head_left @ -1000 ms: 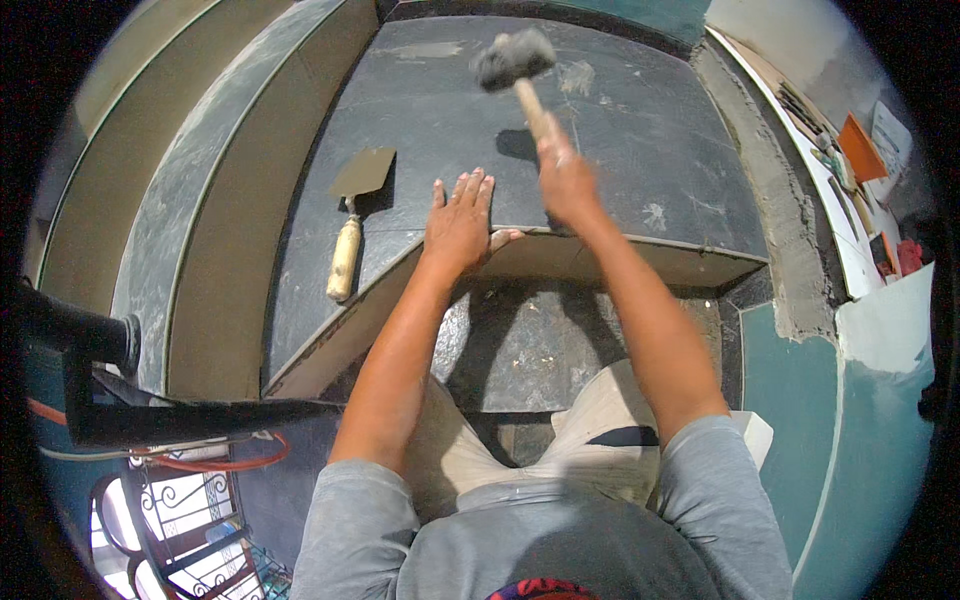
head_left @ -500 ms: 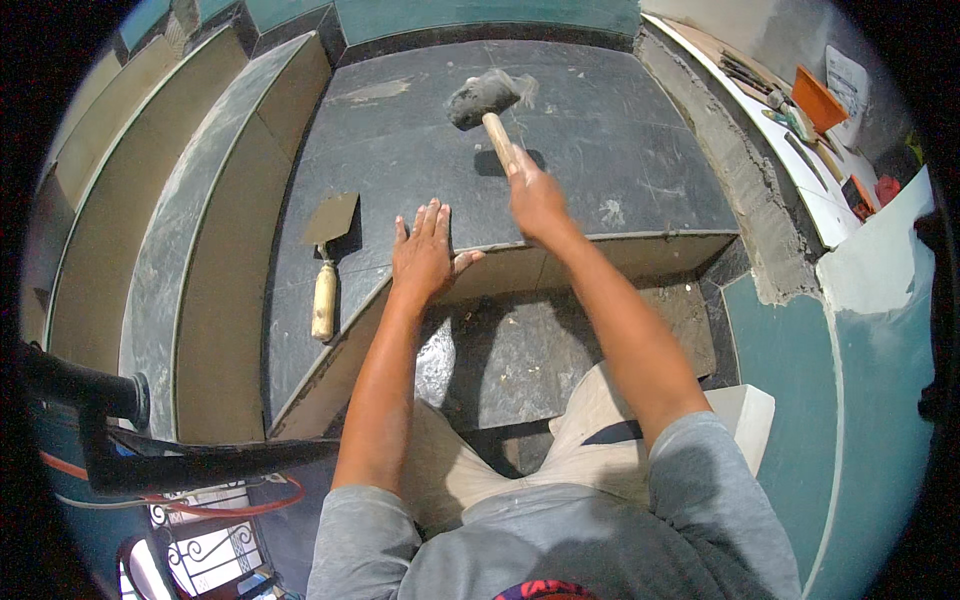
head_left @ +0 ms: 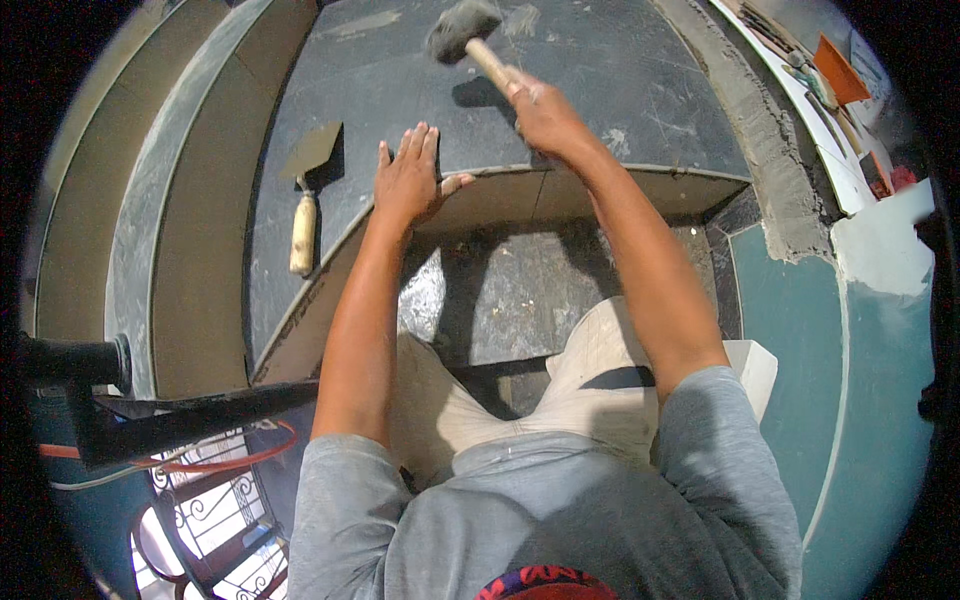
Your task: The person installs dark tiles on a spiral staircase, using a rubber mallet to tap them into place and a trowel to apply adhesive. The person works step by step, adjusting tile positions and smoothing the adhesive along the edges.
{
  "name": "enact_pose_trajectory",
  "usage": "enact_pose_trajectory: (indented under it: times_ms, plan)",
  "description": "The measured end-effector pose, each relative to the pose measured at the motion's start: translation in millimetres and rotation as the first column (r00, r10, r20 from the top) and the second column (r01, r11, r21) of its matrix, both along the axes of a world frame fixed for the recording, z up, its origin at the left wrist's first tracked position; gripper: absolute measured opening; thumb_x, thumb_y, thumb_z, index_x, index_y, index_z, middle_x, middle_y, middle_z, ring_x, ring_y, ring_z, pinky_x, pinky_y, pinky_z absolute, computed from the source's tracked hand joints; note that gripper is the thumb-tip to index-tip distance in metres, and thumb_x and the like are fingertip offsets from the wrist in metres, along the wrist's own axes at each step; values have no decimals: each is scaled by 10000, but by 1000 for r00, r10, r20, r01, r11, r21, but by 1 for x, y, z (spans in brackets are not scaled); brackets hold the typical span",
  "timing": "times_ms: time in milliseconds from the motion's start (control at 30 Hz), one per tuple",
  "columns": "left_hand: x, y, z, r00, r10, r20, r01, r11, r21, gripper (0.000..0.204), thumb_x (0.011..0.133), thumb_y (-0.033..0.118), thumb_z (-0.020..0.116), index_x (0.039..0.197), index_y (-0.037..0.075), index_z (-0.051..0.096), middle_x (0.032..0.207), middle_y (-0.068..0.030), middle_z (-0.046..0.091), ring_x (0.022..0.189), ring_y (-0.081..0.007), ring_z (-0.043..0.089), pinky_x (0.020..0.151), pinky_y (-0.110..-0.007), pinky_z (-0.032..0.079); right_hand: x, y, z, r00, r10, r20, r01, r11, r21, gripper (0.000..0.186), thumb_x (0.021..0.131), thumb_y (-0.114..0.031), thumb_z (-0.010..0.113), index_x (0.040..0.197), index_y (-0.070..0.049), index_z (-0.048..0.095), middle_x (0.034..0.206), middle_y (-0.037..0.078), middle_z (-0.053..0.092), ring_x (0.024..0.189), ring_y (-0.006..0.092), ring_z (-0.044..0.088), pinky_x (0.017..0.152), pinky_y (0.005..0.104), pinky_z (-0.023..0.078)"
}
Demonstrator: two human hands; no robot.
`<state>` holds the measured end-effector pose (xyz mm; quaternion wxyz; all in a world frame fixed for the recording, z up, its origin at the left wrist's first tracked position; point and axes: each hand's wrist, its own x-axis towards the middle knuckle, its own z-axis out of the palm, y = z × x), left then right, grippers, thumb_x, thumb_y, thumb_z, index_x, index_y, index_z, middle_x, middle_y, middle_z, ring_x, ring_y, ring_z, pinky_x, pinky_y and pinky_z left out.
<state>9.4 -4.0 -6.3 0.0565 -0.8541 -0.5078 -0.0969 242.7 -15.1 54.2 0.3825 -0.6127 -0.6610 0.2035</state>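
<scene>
My right hand [head_left: 545, 118] is closed round the pale wooden handle of a mallet [head_left: 462, 30] with a dark grey head. The mallet is held above a dark stone-like tiled step [head_left: 600, 75], and its shadow falls on the tile below. Flat on the same step, close to its front edge, rests my left hand [head_left: 408, 180], fingers stretched out and thumb spread along the edge. To the left of it lies a trowel [head_left: 303, 215] with a pointed metal blade and a worn, light wooden handle. Nothing is in my left hand.
More steps with brown risers [head_left: 195, 220] climb at the left. A black metal rail [head_left: 190, 410] crosses the lower left. Along the right runs a rough cement strip [head_left: 770, 170], beside a white ledge [head_left: 850, 190] bearing tools and an orange piece [head_left: 840, 70]. Teal wall panels [head_left: 790, 330] stand at the right.
The view has tilted down, so the scene sits higher in the picture. My right hand still grips the mallet, its head now slightly farther left. My left hand stays flat on the step.
</scene>
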Motion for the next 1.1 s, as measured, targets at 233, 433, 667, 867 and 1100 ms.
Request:
enact_pose_trajectory:
  times_ms: [233,433,667,867,1100]
  plan:
    - [2,1,5,1000,5,-30,-5,1000,-16,1065,848,820,501,1589,72,338,1664,-118,319,1541,-291,292,1257,-557,172,12,12,-19,997,-1,77,-11,989,150,509,1089,-360,372,1496,-85,504,1201,274,682,1069,426,670,971,472,497]
    - [1,1,3,1000,11,-28,-11,1000,14,1058,843,826,512,1593,100,337,1672,-101,310,1538,-283,305,1242,-585,188,4,-2,-2,937,39,346,-7,996,-92,497,1090,-328,372,1499,-76,499,1310,262,650,1216,379,637,1039,433,470]
    - [-1,0,-1,1000,-10,14,9,999,30,1059,846,824,494,1574,66,368,1650,-121,348,1534,-284,310,1253,-564,181,3,-20,-4,958,-99,270,96,995,24,513,1094,-349,358,1528,-93,458,1371,246,615,1256,478,572,1066,491,453]
    - [-3,6,-5,999,-28,25,26,998,49,1078,824,846,513,1574,86,372,1657,-137,331,1525,-306,330,1235,-583,208,6,-50,11,964,-103,244,71,988,136,532,1089,-431,391,1561,-187,423,1323,243,636,1155,494,617,983,530,494]
    - [-4,7,-4,1000,-28,-7,28,999,41,1062,850,829,497,1588,81,339,1667,-133,309,1538,-302,302,1241,-571,206,11,-66,27,935,-158,317,114,982,153,519,1076,-449,420,1560,-261,419,1223,246,681,1080,508,640,913,553,516]
